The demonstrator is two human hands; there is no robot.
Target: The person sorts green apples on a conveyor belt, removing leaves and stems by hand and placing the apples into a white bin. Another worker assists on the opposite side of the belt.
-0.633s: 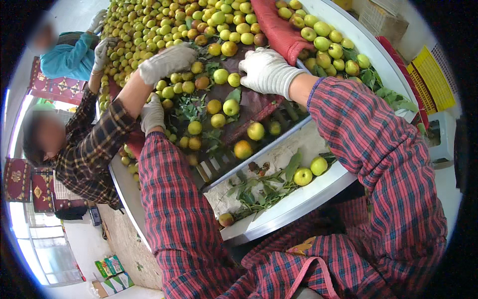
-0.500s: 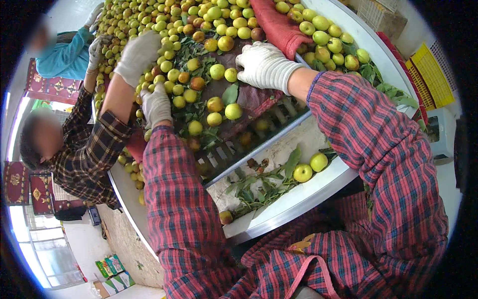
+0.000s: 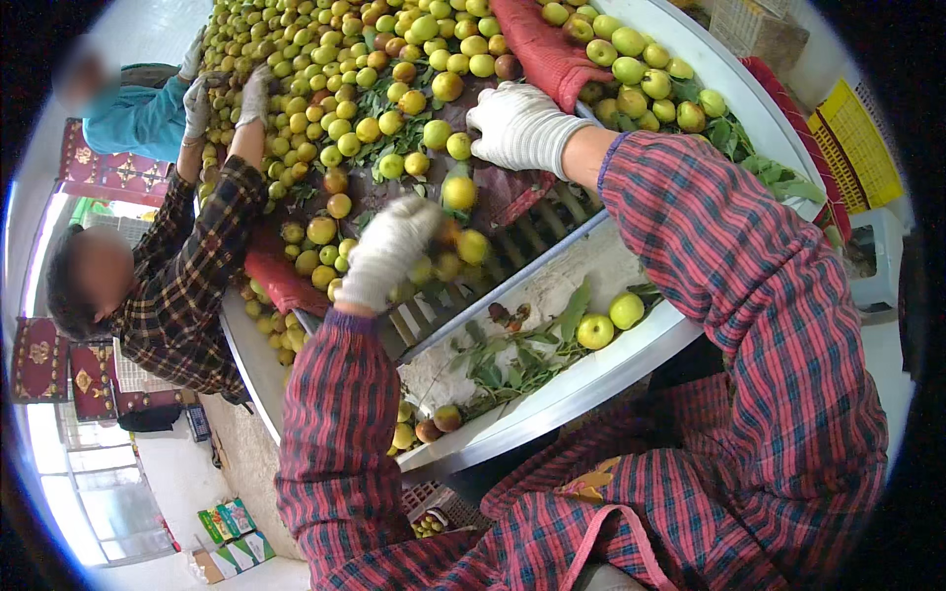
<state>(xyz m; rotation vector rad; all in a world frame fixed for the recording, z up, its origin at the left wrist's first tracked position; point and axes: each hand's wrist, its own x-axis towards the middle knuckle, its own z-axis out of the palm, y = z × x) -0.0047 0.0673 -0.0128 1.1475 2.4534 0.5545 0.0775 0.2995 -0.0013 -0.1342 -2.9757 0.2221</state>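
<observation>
My left hand [image 3: 392, 246], in a white knit glove and smeared by motion, is over several green and reddish fruits [image 3: 471, 248] on the dark slatted grate [image 3: 532, 231]; whether it grips any is unclear. My right hand [image 3: 522, 128], also gloved, rests with curled fingers on the dark sheet [image 3: 507, 187] beside the red padded roll [image 3: 547, 64]; what it holds, if anything, is hidden. Leaves [image 3: 374, 148] lie among the many fruits [image 3: 325, 89] spread up the sorting surface. Below the grate, a white trough [image 3: 507, 281] holds leaves and several fruits.
A co-worker in dark plaid [image 3: 192, 276] reaches into the fruit on the left, and another in teal [image 3: 138, 118] works farther back. A second red pad [image 3: 281, 276] borders the left. Yellow crates [image 3: 852, 148] and a pale container [image 3: 867, 256] stand at the right.
My left hand has swept right and down, and fruits have rolled onto the grate and into the trough. My right hand moved slightly up. The plaid-sleeved co-worker's arm has drawn back leftward.
</observation>
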